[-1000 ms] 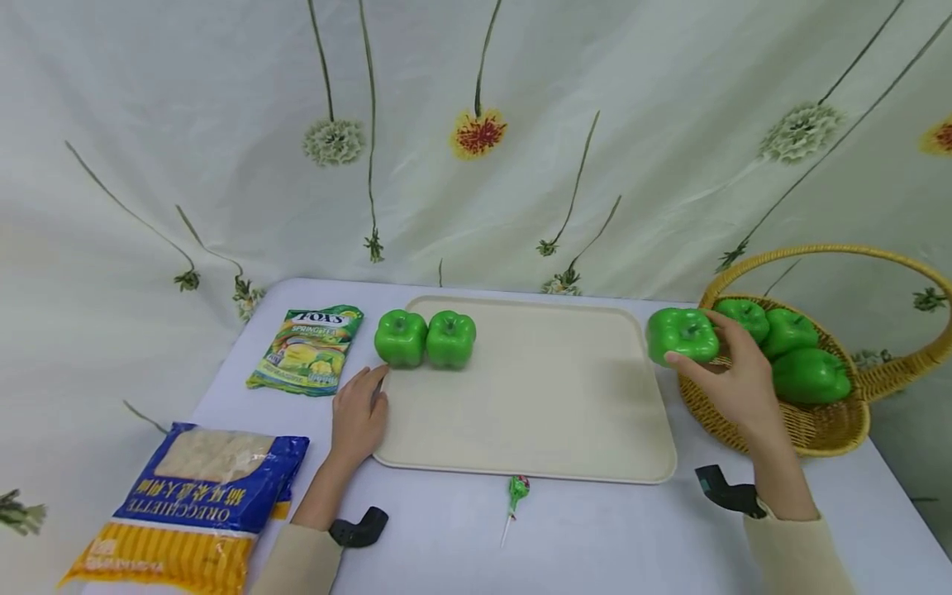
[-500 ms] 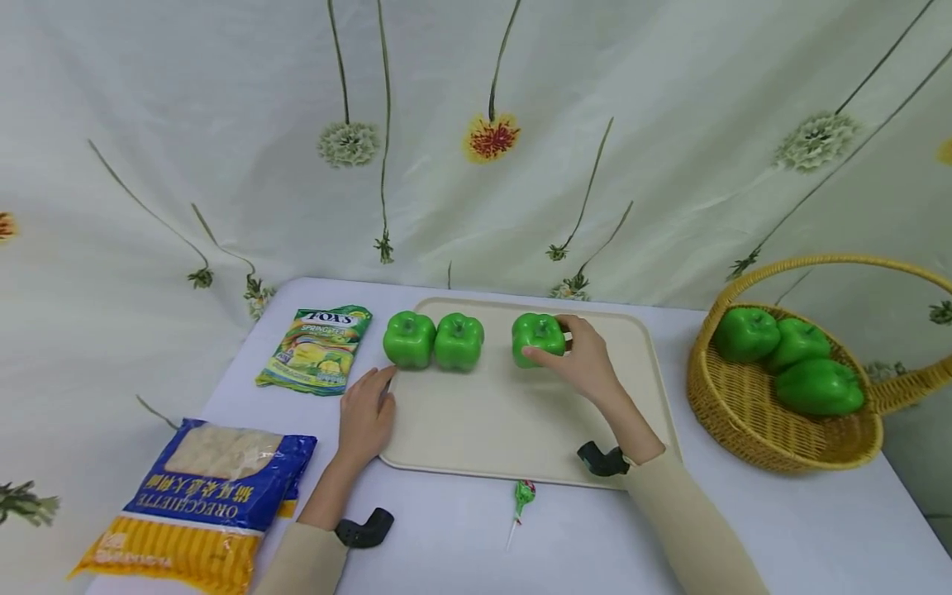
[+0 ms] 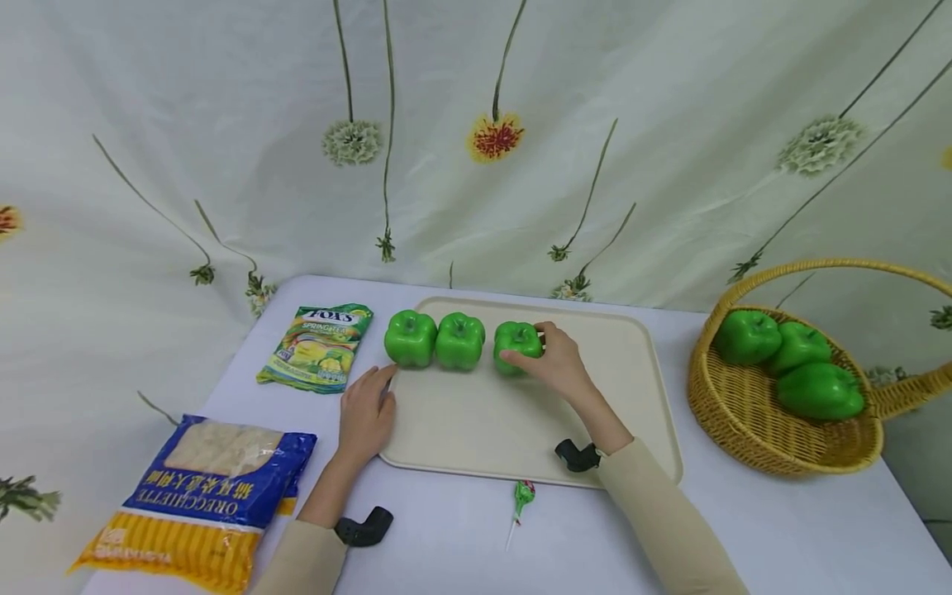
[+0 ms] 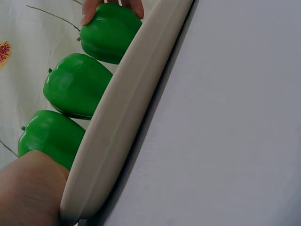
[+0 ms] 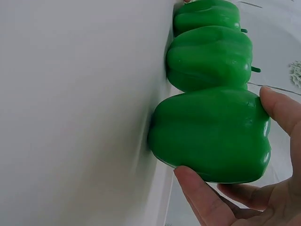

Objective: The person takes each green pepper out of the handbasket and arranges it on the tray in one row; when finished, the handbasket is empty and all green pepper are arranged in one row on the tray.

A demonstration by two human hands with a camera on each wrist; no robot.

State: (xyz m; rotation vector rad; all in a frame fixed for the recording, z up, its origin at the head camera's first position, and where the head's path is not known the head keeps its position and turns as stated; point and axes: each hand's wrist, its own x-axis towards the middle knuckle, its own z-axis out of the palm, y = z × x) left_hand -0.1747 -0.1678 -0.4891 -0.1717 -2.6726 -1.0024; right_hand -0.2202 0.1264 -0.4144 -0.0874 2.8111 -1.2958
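My right hand [image 3: 561, 364] holds a glossy green bell pepper [image 3: 513, 343] by its side, low over the beige tray [image 3: 513, 430]. In the right wrist view the thumb and fingers grip this bell pepper [image 5: 211, 136] from two sides. To its left, two more green bell peppers, the outer one [image 3: 411, 339] and the inner one [image 3: 459, 341], sit side by side at the tray's back left. A small gap parts them from the held one in the head view. My left hand [image 3: 366, 417] rests at the tray's left edge, fingers fairly straight, its fingertips close to the outer pepper.
A wicker basket [image 3: 773, 434] with a tall handle stands right of the tray, with several green peppers inside. A candy bag [image 3: 318, 347] and a blue-and-yellow pasta bag [image 3: 204, 504] lie at left. A lollipop [image 3: 524, 496] lies before the tray. A floral cloth hangs behind.
My right hand has carried the bell pepper leftward from beside the basket to over the tray, then lower and nearer the other two. My left hand has stayed at the tray's edge.
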